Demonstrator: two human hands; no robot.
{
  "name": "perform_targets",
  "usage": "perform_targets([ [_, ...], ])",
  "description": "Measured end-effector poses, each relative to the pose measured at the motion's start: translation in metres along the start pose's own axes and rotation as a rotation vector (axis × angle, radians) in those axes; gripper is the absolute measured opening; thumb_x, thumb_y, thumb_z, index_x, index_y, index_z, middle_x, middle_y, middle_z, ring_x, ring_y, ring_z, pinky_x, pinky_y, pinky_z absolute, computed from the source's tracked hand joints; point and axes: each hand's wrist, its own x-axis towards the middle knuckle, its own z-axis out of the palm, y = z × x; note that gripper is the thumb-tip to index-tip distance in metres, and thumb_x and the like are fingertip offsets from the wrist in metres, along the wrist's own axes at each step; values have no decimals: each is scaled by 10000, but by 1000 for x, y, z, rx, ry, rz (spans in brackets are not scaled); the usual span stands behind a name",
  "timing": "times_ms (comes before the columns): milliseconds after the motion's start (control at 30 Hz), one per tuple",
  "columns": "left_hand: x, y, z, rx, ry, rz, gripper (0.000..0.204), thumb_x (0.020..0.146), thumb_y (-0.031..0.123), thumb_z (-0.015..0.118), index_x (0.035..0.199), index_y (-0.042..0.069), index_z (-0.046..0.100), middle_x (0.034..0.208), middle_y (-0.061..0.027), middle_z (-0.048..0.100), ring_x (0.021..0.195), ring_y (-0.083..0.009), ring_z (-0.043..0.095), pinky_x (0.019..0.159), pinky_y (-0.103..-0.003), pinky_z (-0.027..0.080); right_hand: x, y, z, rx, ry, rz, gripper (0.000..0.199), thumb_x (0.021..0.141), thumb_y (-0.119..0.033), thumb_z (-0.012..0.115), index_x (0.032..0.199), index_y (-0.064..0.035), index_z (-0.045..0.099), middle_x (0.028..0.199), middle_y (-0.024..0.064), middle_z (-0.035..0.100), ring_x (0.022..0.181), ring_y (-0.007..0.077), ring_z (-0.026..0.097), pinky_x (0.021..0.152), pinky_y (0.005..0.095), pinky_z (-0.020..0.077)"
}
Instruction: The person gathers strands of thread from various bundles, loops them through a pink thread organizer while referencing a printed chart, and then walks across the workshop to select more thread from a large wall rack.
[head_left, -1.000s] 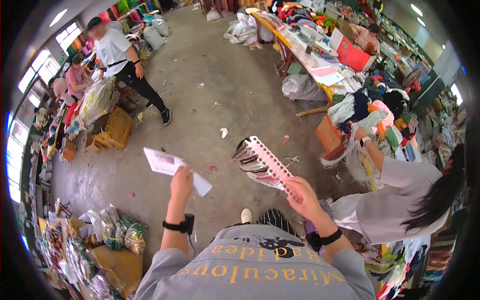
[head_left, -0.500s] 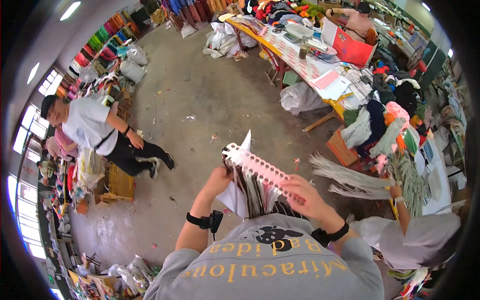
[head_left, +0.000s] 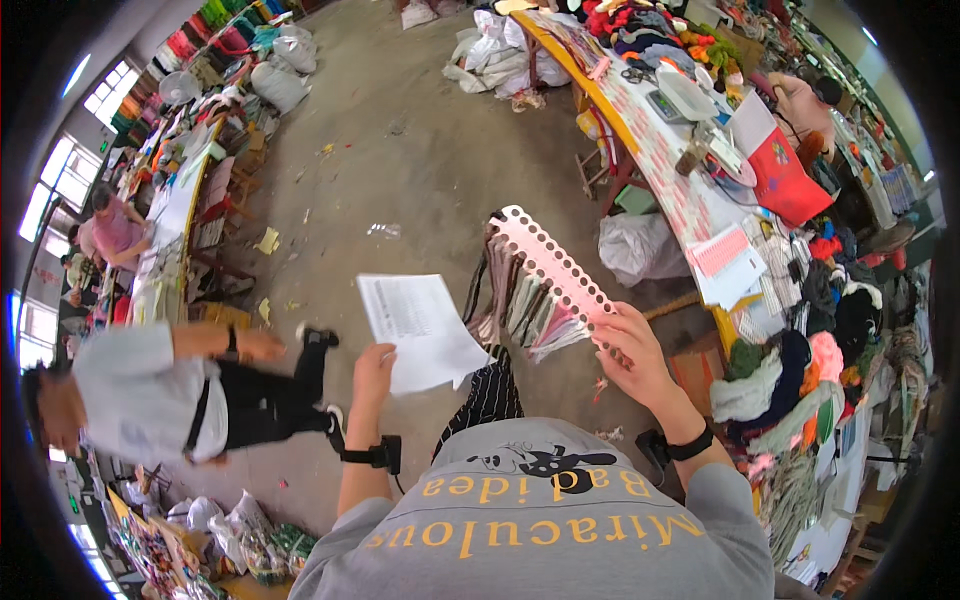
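Observation:
My left hand (head_left: 373, 372) pinches the lower left edge of a white printed sheet of paper (head_left: 415, 325), held out flat in front of me. In my right hand (head_left: 633, 355) is the near end of a pink yarn sample card (head_left: 550, 258), a long strip with a row of holes along each edge. Bundles of grey, brown, black and pink yarn (head_left: 527, 310) hang from the card toward the paper. The card slants up and leftward, away from my right hand. Card and paper are apart at the top, while the yarn ends come close to the paper's right edge.
A long table (head_left: 640, 150) with papers and a red folder (head_left: 790, 175) runs along the right, with heaped yarn (head_left: 760, 385) nearer. White sacks (head_left: 640, 248) lie beneath it. A person in a grey shirt (head_left: 150, 390) walks at left; another (head_left: 120, 235) sits behind.
My left hand has come away from the card and drawn the paper out to the left. The walking person has come nearer. The person holding grey yarn at right has left view.

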Motion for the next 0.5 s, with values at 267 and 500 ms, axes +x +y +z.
perform_targets([
  [267, 245, -11, 0, 188, 86, -66, 151, 812, 28, 545, 922, 11, 648, 912, -176, 605, 886, -357, 584, 767, -407, 469, 165, 110, 10, -149, 122, 95, 368, 673, 37, 667, 1020, -71, 613, 1145, 80, 582, 1138, 355, 488, 928, 415, 432],
  [500, 477, 72, 42, 70, -10, 262, 175, 820, 19, 536, 956, 10, 647, 894, -182, 593, 845, -365, 576, 749, -415, 460, 278, 207, 14, -136, 223, 231, 372, 679, 43, 673, 1031, -60, 606, 1149, 88, 588, 1155, 341, 477, 934, 389, 406],
])
